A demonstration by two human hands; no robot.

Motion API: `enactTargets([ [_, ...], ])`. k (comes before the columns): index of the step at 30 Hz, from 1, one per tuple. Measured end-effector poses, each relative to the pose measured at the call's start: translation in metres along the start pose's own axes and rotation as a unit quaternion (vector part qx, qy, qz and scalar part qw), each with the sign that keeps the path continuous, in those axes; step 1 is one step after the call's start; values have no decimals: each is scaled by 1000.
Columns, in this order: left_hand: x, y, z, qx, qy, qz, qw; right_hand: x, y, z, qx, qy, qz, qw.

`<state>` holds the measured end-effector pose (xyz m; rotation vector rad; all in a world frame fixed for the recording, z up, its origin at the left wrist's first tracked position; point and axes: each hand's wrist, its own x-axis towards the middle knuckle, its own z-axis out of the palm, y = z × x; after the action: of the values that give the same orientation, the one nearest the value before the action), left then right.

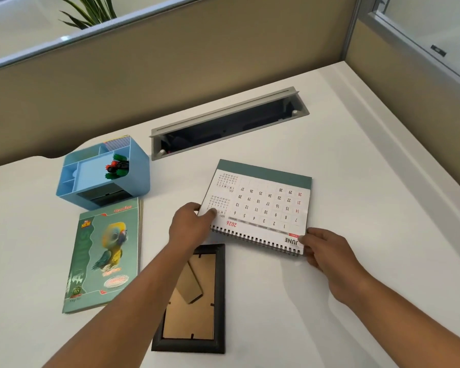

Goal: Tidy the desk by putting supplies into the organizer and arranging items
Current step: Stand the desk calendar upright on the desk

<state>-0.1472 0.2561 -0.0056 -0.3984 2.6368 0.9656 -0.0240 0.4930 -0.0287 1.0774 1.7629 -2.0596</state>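
Observation:
A spiral-bound desk calendar (260,205) showing June lies at the middle of the white desk (356,168), its wire binding toward me. My left hand (190,225) pinches its left edge, thumb on the page. My right hand (320,248) grips its near right corner by the binding. A light blue organizer (138,166) stands at the left, with red, green and black clips (117,167) in one compartment. In front of it lies a green notebook (104,256) with a parrot on the cover. A black picture frame (194,301) lies face down under my left forearm.
An open grey cable tray (229,123) is set into the desk behind the calendar. Beige partition walls (170,62) close the back and right sides. A plant shows above the partition at the top left.

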Motion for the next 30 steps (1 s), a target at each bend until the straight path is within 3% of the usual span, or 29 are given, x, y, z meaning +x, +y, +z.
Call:
enactTargets([
  [10, -33, 47, -36, -255, 122, 79, 956, -15, -47, -7, 89, 76, -116, 986],
  [21, -43, 47, -30, -340, 129, 104, 926, -16, -78, -16, 261, 42, -89, 960],
  [25, -50, 45, -30, -355, 108, 191, 908, -19, -84, -23, 274, -4, -135, 952],
  [28, -49, 48, -32, -381, 101, 190, 899, -21, -90, -25, 226, -36, -188, 955],
  [30, -47, 50, -31, -386, 94, 174, 901, -20, -93, -24, 155, -15, -217, 964],
])
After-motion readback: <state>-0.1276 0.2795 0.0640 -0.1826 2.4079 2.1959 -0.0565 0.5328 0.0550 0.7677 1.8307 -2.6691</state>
